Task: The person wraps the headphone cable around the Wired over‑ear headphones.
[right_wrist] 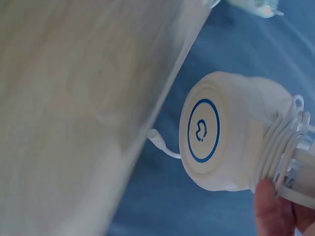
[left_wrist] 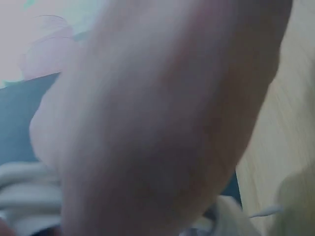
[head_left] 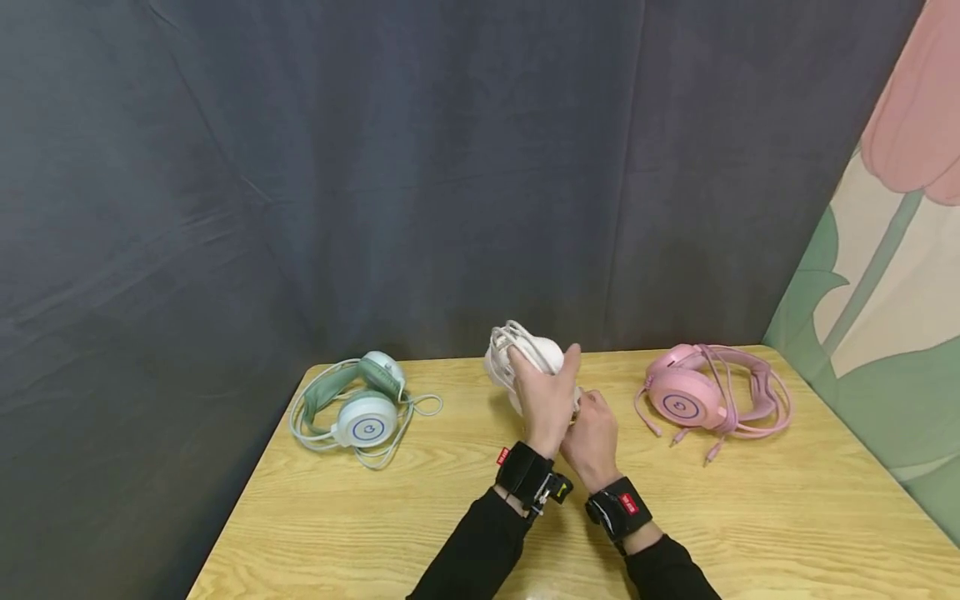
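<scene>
White headphones (head_left: pixel 551 353) are held above the table in both hands, with their white cable (head_left: pixel 508 340) wound round them. My left hand (head_left: pixel 543 404) grips them from behind, its thumb raised along the right side. Close beside it my right hand (head_left: pixel 592 437) has its fingers curled at the lower right part of the headphones. In the right wrist view an ear cup (right_wrist: pixel 203 130) with a blue ring faces the camera, a cable plug (right_wrist: pixel 156 139) sticks out beside it, and fingertips (right_wrist: pixel 270 206) press at the coiled cable. The left wrist view is mostly covered by blurred skin.
On the wooden table (head_left: pixel 337 533), white and green headphones (head_left: pixel 367 417) lie to the left with a loose cable. Pink headphones (head_left: pixel 682 400) lie to the right, cable plugs toward me. A dark curtain (head_left: pixel 465 167) hangs behind; a flower-patterned cloth (head_left: pixel 885 333) hangs at the right.
</scene>
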Motion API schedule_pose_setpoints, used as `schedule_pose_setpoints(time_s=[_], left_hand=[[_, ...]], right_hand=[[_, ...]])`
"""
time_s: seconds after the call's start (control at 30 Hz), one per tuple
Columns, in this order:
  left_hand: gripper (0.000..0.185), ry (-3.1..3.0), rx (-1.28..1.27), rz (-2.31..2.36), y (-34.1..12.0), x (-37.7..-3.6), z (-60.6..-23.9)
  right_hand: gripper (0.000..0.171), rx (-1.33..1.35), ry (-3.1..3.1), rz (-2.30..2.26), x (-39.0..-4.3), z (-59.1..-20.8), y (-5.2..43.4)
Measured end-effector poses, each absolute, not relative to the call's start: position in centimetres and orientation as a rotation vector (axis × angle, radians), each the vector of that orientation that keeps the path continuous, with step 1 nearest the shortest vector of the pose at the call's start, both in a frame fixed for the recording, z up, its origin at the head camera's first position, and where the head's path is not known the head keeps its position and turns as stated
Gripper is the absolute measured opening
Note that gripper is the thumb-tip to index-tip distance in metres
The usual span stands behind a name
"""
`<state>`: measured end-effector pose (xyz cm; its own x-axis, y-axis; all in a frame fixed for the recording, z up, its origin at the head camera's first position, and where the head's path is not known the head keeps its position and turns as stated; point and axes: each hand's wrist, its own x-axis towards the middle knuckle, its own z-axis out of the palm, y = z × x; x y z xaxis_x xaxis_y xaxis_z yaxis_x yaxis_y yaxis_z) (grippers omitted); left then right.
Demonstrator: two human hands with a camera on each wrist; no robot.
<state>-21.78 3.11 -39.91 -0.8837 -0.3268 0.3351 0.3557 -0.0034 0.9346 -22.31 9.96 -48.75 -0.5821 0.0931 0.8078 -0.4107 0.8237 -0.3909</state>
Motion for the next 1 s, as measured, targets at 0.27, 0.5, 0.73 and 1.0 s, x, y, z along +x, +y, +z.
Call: schedule_pose_setpoints(time_s=[0.27, 0.5, 0.73, 1.0], left_hand=[[0.049, -2.342, -0.461, -1.556, 3.8, -22.7, -40.5], [0.040, -2.509, -0.766, -1.301, 3.3, -23.2, -42.6], [0.029, -2.436, -0.822, -0.872, 1.2, -24.4, -45.5], [0.054, -2.424, -0.616, -0.463, -0.6, -25.5, -48.0]], right_hand=[[0.006, -0.036, -2.136, 1.176, -22.9, -48.9, 11.2], [0.019, -0.293, -1.986, 1.901, -23.3, -47.7, 11.8], [0.020, -0.384, -1.918, 2.224, -24.7, -48.5, 13.1], [0.032, -0.374, -1.920, 2.249, -25.2, -49.1, 13.7]])
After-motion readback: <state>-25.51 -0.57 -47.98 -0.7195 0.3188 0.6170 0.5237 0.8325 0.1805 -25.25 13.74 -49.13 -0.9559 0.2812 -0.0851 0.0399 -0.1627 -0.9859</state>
